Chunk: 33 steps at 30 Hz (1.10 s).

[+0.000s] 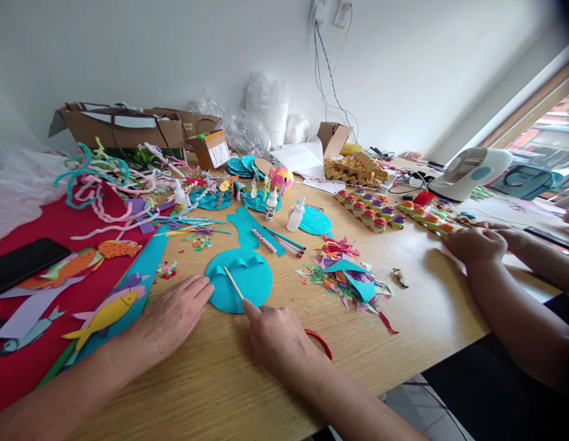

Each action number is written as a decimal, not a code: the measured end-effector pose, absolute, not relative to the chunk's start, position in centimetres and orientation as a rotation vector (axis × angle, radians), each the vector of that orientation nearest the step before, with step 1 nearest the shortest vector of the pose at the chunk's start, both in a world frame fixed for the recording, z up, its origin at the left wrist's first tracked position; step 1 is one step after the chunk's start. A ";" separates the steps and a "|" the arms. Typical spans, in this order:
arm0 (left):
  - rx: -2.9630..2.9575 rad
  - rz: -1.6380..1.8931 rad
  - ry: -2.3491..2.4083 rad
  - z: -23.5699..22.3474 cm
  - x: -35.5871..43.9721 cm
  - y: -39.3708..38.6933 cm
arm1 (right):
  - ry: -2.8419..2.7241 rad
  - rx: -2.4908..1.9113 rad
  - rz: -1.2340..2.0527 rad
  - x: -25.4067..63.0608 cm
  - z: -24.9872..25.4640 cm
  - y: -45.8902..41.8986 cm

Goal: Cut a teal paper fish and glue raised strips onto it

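Note:
A round turquoise disc (242, 290) lies on the wooden table in front of me, with a wavy strip (250, 262) of the same colour standing up from its upper half. My left hand (185, 306) is open and rests flat at the disc's left edge, fingertips touching the rim. Pinched in my right hand (282, 337) is a thin white stick (233, 280); its far tip reaches the disc near the strip. Part of a red scissor handle (320, 343) shows beside my right hand. Just beyond the disc are a turquoise paper piece (244, 229) and a pink twisted stick (264, 241).
Colourful paper scraps (348, 272) are heaped to the right. Glue bottles (296, 215) stand farther back. Paper fish (112, 312), a black phone (24, 263) and pipe cleaners (114, 190) lie left. At right, another person's hands (477, 245) are by painted egg-carton pieces (426, 217).

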<state>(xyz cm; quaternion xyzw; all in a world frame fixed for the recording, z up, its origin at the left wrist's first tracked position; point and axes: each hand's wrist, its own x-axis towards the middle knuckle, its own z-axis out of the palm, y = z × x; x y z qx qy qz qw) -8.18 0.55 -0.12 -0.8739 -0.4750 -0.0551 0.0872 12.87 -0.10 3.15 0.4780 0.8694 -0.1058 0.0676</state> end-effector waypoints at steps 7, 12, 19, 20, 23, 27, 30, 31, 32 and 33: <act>-2.617 -0.253 -1.432 -0.6 -8.5 0.6 | 2.663 1.510 -0.366 13.4 3.4 -0.6; -2.627 -0.352 -1.498 -0.9 -8.5 0.4 | 2.823 1.431 -0.384 13.6 3.4 -1.7; -2.593 -0.266 -1.458 -0.5 -8.3 -0.4 | 2.781 1.363 -0.390 12.1 3.2 -1.4; -2.582 -0.252 -1.440 -0.4 -8.3 -0.4 | 2.765 1.367 -0.377 12.0 3.1 -1.3; -2.553 -0.247 -1.391 -0.4 -8.3 -0.4 | 2.734 1.362 -0.362 11.7 3.1 -1.1; -2.541 -0.262 -1.358 -0.6 -8.3 -0.4 | 2.713 1.362 -0.396 11.6 3.0 -1.1; -2.537 -0.242 -1.364 -0.7 -8.3 -0.5 | 2.710 1.355 -0.417 11.6 2.9 -1.0; -2.537 -0.230 -1.375 -0.7 -8.3 -0.5 | 2.713 1.350 -0.419 11.6 2.9 -1.0; -2.535 -0.219 -1.389 -0.7 -8.3 -0.5 | 2.718 1.345 -0.420 11.6 2.8 -1.0; -2.533 -0.213 -1.403 -0.7 -8.4 -0.5 | 2.725 1.338 -0.421 11.6 2.7 -1.0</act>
